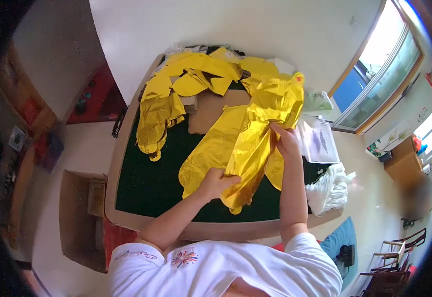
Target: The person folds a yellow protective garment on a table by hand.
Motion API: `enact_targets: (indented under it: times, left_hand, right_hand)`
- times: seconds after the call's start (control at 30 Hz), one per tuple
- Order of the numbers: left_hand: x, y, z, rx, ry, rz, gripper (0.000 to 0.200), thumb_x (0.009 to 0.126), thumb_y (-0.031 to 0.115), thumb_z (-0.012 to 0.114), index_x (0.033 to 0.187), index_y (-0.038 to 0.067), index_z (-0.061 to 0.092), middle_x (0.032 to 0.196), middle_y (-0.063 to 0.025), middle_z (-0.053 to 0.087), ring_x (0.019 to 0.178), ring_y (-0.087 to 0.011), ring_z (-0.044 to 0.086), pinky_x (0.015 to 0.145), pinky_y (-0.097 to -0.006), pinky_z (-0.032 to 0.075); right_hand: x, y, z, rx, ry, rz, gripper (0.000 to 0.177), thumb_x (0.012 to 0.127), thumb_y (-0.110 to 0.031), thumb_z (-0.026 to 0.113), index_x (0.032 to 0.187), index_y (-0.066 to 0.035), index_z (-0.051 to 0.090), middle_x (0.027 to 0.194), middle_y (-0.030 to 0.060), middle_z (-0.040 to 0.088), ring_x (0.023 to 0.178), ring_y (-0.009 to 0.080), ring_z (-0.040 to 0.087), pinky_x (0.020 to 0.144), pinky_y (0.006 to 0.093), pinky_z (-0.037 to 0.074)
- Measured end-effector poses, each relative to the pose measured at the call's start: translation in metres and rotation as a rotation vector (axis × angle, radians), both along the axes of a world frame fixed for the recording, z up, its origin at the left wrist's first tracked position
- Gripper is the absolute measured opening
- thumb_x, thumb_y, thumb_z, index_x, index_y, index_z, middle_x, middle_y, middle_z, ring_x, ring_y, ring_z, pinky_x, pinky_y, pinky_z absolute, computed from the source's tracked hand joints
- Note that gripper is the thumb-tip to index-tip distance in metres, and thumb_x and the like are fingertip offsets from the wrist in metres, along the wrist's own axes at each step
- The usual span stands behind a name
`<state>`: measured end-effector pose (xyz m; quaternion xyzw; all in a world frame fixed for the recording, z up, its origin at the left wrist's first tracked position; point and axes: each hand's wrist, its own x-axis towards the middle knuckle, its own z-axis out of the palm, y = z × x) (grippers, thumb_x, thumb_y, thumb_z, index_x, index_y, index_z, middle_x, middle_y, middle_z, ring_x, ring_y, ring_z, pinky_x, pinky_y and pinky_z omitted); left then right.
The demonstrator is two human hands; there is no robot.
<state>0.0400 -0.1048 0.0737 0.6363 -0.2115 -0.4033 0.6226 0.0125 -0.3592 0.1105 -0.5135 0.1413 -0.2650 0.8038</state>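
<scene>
A flat, crumpled gold foil balloon [255,143] stretches between my two hands above the dark green tabletop [146,193]. My left hand [218,184] pinches its near left edge, thumb on top. My right hand [286,141] grips its right side further up, with the fingers partly hidden by the foil. Beneath it lies another flat gold foil sheet [208,148], rounded at its near end. More gold foil pieces [159,111] are heaped along the left and far side of the table.
A brown cardboard piece [216,111] lies mid-table. Along the right side are a clear plastic packet [320,141] and a bundle of white string [329,190]. An open cardboard box [82,218] stands on the floor at left, a teal cushion [339,237] at right.
</scene>
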Motion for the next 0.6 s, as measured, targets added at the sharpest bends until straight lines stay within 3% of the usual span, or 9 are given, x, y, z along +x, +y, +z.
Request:
enact_targets:
  times: [0.1,0.2,0.33,0.53,0.6]
  left_hand:
    - [0.001,0.002,0.003,0.045,-0.385,0.017,0.030,0.077,0.023,0.076,0.091,-0.001,0.066,0.070,-0.0014,0.063,0.060,-0.0071,0.053,0.055,-0.0244,0.042]
    - [-0.003,-0.002,0.015,0.088,-0.524,0.080,0.030,0.074,0.025,0.078,0.082,0.000,0.064,0.063,-0.0002,0.057,0.056,-0.0065,0.047,0.052,-0.0249,0.038]
    - [-0.005,-0.001,0.023,0.061,-0.557,0.109,0.032,0.073,0.027,0.079,0.077,0.001,0.062,0.060,0.0003,0.054,0.054,-0.0063,0.044,0.050,-0.0256,0.037]
    - [-0.007,-0.003,0.013,-0.010,-0.477,0.067,0.028,0.076,0.021,0.077,0.090,0.000,0.066,0.072,-0.0007,0.064,0.063,-0.0054,0.056,0.059,-0.0226,0.045]
    - [-0.012,-0.002,0.027,-0.133,-0.253,0.105,0.030,0.075,0.022,0.077,0.090,-0.001,0.065,0.075,-0.0036,0.065,0.067,-0.0102,0.058,0.064,-0.0254,0.047]
  right_hand:
    - [-0.009,0.007,0.001,0.048,-0.029,-0.040,0.031,0.082,0.000,0.064,0.112,-0.003,0.057,0.102,0.0058,0.063,0.092,0.0184,0.062,0.079,0.0332,0.053]
    - [-0.014,0.005,0.007,0.086,-0.114,0.016,0.022,0.082,-0.001,0.063,0.104,-0.001,0.059,0.093,0.0052,0.064,0.081,0.0178,0.064,0.076,0.0317,0.053]
    - [-0.017,-0.004,0.004,0.055,-0.097,-0.007,0.023,0.082,-0.003,0.065,0.104,0.001,0.059,0.094,0.0078,0.065,0.079,0.0193,0.066,0.070,0.0324,0.056]
    - [-0.019,0.005,0.007,0.039,-0.020,0.004,0.017,0.085,-0.003,0.061,0.101,-0.001,0.061,0.090,0.0044,0.065,0.078,0.0148,0.063,0.072,0.0280,0.053]
    - [-0.016,0.006,0.005,0.064,0.005,0.031,0.018,0.086,-0.004,0.061,0.103,0.000,0.061,0.094,0.0062,0.065,0.081,0.0162,0.064,0.072,0.0289,0.054]
